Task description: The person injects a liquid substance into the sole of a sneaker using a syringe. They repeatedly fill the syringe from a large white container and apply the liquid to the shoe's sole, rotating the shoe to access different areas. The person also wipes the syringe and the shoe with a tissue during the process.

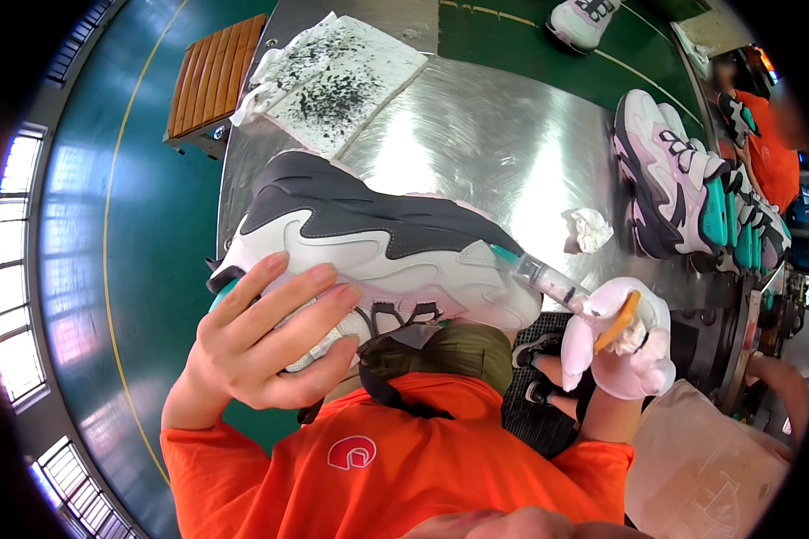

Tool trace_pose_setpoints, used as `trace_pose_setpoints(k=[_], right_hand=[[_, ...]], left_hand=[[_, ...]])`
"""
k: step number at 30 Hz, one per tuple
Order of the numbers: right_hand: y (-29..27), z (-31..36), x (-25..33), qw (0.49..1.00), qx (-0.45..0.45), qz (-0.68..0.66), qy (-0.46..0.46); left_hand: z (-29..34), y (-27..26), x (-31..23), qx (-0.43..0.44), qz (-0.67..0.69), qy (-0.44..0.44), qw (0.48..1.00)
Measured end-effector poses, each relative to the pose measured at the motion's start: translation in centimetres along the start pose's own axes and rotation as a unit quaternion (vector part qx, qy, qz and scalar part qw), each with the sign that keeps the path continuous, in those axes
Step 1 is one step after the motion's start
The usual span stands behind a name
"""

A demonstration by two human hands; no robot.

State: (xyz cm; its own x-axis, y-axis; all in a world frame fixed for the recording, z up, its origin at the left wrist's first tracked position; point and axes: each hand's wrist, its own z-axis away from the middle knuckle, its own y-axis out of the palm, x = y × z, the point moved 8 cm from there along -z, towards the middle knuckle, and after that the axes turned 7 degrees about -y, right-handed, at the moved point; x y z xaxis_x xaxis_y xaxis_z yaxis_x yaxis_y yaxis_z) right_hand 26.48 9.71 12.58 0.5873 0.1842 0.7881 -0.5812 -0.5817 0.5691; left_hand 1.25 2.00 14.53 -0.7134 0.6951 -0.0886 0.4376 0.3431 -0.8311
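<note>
Where the left hand (270,355) grips: white-and-grey shoe (368,247), turned on its side
Right hand (636,370): gloved, curled round a syringe (553,284), its tip apparently touching the toe

brown slatted stool (214,76) | green floor (175,234) (glossy) | yellow line (107,225) | barred windows (11,278)

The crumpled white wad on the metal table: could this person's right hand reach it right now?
Probably yes: the wad lies near the right hand, with only metal table visible between. That hand holds a clear syringe-like tool, though, so grasping could be awkward.
</note>
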Motion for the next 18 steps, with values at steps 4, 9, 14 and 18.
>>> trace_pose_setpoints(k=[4,9,14,18], right_hand=[[0.1,0.0,0.0,0.998,0.048,0.013,0.037],[-0.4,0.6,0.4,0.992,0.088,0.025,0.082],[-3.6,4.3,0.0,0.987,0.043,-0.087,0.126],[-2.1,2.7,1.3,0.994,0.081,-0.032,0.07]], left_hand=[[0.1,0.0,-0.2,0.006,-0.005,-0.005,1.0],[0.0,0.2,-0.4,0.011,-0.013,-0.013,1.0],[-0.1,0.0,-0.6,0.012,-0.027,-0.019,0.999],[-0.3,0.1,-1.0,0.018,-0.03,-0.022,0.999]])
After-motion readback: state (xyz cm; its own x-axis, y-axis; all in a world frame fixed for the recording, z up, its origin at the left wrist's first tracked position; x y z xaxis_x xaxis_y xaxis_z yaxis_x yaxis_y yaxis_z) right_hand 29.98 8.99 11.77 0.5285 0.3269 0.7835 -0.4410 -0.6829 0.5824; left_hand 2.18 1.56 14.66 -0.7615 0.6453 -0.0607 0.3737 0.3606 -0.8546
